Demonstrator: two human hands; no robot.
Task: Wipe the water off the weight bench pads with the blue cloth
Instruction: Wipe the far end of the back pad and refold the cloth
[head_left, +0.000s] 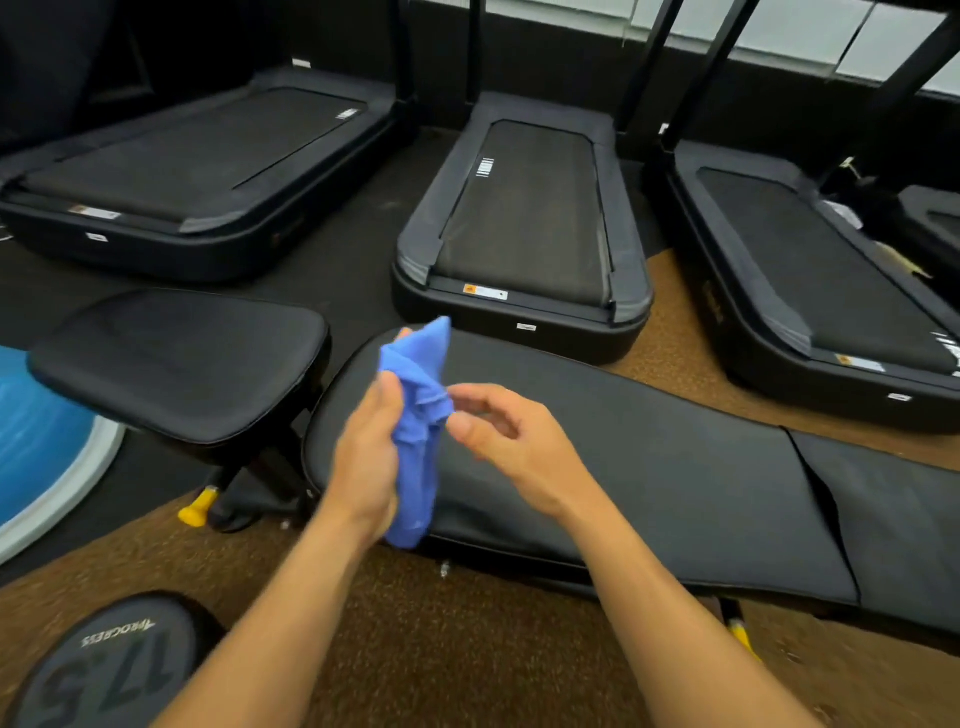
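My forearms are reaching out over the brown floor (467, 623), and my left hand (366, 457) is gripping the bunched blue cloth (418, 415) above the long bench pad (649, 467) — my right hand (511, 441) is hovering half-open beside it. I'm judging I'm readying the cloth — next, pressing it flat onto the surface.

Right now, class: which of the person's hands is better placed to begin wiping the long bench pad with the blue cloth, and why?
Left. The left hand grips the blue cloth bunched above the long bench pad. The right hand is open, fingertips just beside the cloth.
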